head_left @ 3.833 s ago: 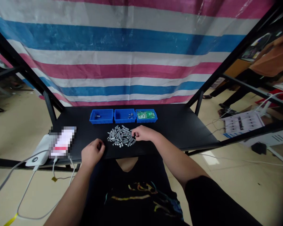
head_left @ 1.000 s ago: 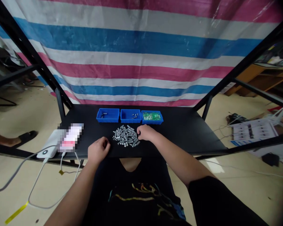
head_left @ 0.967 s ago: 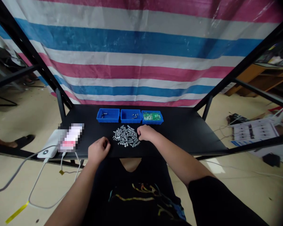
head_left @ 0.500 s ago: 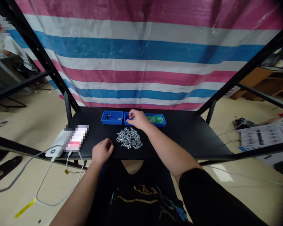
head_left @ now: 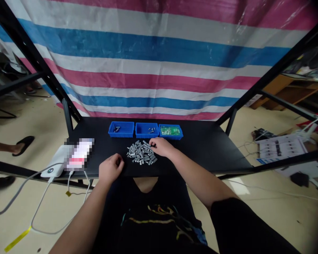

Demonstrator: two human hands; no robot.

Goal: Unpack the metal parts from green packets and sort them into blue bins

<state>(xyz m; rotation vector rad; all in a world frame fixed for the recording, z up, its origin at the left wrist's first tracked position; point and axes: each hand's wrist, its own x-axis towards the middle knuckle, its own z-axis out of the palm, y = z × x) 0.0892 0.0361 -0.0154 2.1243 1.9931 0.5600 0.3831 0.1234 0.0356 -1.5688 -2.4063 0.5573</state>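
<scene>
A heap of small grey and silver metal pieces (head_left: 141,153), some cylindrical, lies on the black table in front of me. At its upper right edge is my right hand (head_left: 160,146), fingers bent and pinched together against the pieces. Whatever is between those fingertips is too small to make out. Left of the heap, my left hand (head_left: 110,168) rests on the table near its front edge, loosely curled, with nothing visible in it. Behind the heap stand the left blue bin (head_left: 124,135) and the middle blue bin (head_left: 141,135), each with a few small pieces inside.
The right blue bin (head_left: 175,137) holds green and silver items. At the table's left end lie a white power bank (head_left: 54,165) and a blurred-out phone (head_left: 81,153), with cables hanging over the edge. Black frame posts (head_left: 53,84) and a striped sheet (head_left: 153,63) enclose the table.
My right hand has come down from over the middle bin to the heap. A light piece at the left bin's right end no longer shows. My left hand stays beside the heap.
</scene>
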